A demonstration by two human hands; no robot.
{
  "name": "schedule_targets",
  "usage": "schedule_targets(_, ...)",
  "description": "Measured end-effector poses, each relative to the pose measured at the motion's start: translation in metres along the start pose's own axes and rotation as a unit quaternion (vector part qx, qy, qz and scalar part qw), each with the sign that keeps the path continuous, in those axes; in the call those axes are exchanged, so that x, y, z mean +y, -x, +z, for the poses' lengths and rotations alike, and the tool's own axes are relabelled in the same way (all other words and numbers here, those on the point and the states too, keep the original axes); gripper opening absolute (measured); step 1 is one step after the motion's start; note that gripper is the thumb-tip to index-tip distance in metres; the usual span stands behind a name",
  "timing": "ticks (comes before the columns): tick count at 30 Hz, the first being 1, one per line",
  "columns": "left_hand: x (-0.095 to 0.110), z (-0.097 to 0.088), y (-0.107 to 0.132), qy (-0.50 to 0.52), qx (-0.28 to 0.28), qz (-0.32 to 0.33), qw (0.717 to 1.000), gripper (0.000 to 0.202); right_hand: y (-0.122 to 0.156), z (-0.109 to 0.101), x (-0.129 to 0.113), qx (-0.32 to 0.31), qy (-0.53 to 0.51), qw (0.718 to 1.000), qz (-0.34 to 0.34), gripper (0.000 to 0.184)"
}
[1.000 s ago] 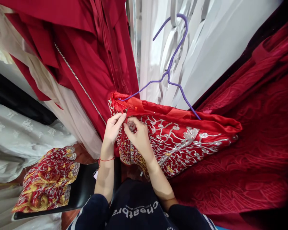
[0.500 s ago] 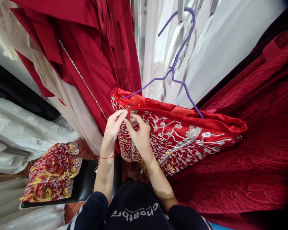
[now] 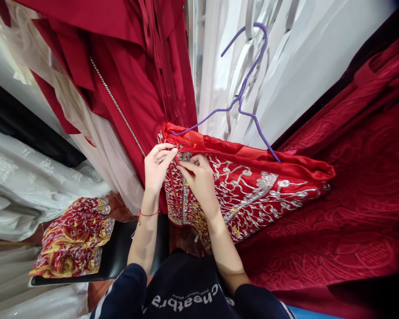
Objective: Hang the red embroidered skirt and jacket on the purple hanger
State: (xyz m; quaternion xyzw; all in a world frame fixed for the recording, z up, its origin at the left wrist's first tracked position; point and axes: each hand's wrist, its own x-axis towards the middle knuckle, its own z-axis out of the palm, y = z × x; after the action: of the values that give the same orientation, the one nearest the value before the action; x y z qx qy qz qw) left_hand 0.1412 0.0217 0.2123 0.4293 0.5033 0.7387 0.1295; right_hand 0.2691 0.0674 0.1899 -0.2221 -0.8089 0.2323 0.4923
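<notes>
Left hand [image 3: 158, 166], right hand [image 3: 201, 177] — both pinching red tie [image 3: 177, 156], embroidered garment [image 3: 252, 190] just behind

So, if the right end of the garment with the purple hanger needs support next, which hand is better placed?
Probably the right hand: it is closer to that end of the garment. The left hand is near the opposite end and would likely cross over.

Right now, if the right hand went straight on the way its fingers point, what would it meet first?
The right hand would probably meet the left hand first; depth against the embroidered red garment is hard to judge.
</notes>
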Motion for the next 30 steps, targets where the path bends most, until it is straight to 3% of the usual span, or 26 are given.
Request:
schedule_targets(4,0.002,-0.002,-0.004,-0.062,-0.004,0.008,0.998,0.028,-0.003,0.009,0.002,-0.021,-0.06,0.998,-0.003,0.024)
schedule_targets(7,0.004,-0.004,-0.004,-0.096,-0.011,0.002,0.995,0.025,-0.004,0.022,0.001,0.023,-0.17,0.985,0.023,0.021)
schedule_targets(9,0.005,-0.005,-0.001,-0.104,-0.01,-0.003,0.995,0.023,-0.006,0.032,0.0,0.053,-0.276,0.957,0.07,0.019)
schedule_targets(13,0.006,-0.009,0.006,-0.087,-0.026,-0.024,0.996,0.018,-0.012,0.048,-0.008,0.124,-0.447,0.871,0.164,0.029)
schedule_targets(16,0.006,-0.008,0.008,-0.073,-0.017,-0.037,0.997,0.018,-0.014,0.053,-0.015,0.154,-0.512,0.82,0.204,0.038)
schedule_targets(19,0.003,-0.006,0.007,-0.048,-0.014,-0.053,0.997,0.019,-0.015,0.051,-0.018,0.159,-0.545,0.788,0.238,0.035)
schedule_targets(24,0.001,-0.003,0.002,0.069,-0.121,-0.133,0.981,0.024,-0.019,0.039,-0.014,0.086,-0.578,0.775,0.241,0.026)
schedule_targets(27,0.002,-0.001,0.002,0.114,-0.131,-0.174,0.969,0.025,-0.022,0.035,-0.011,0.07,-0.573,0.781,0.237,0.023)
schedule_targets(30,0.002,0.002,0.005,0.121,-0.124,-0.162,0.972,0.022,-0.024,0.035,-0.009,0.071,-0.555,0.789,0.253,0.017)
